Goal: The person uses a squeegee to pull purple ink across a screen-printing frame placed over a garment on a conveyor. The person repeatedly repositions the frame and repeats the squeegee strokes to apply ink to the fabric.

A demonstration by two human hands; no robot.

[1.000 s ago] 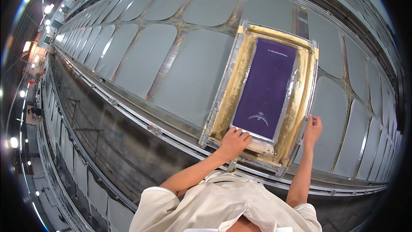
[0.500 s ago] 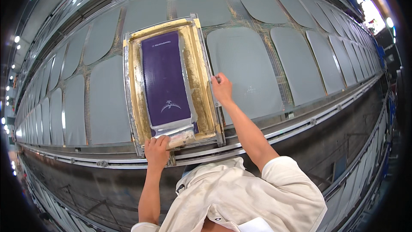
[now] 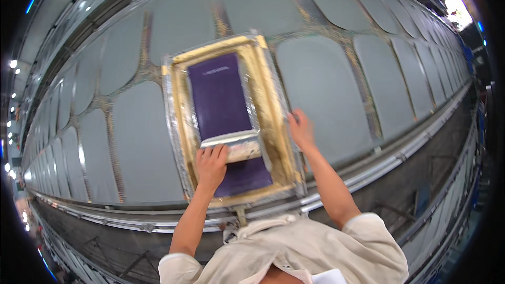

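Observation:
A screen printing frame (image 3: 270, 87) with yellowish taped edges lies on the long table in front of me, slightly tilted in view. Dark purple (image 3: 218, 100) fills its mesh window, with a small pale mark near the far end. My left hand (image 3: 211, 167) is closed over the left end of a squeegee (image 3: 244, 151), a wide pale bar lying across the lower part of the window. At the frame's right side, my right hand (image 3: 302, 131) is curled around its edge. Motion blur softens the finger details.
Rows of grey rounded panels (image 3: 321, 79) cover the table on both sides of the frame. A metal rail (image 3: 363, 171) follows the table's near edge, close to my body. Another long table runs behind me at the lower right.
My left hand has pushed the squeegee from the near end of the window toward the far end. It now covers the pale emblem area. The right hand keeps its place on the frame.

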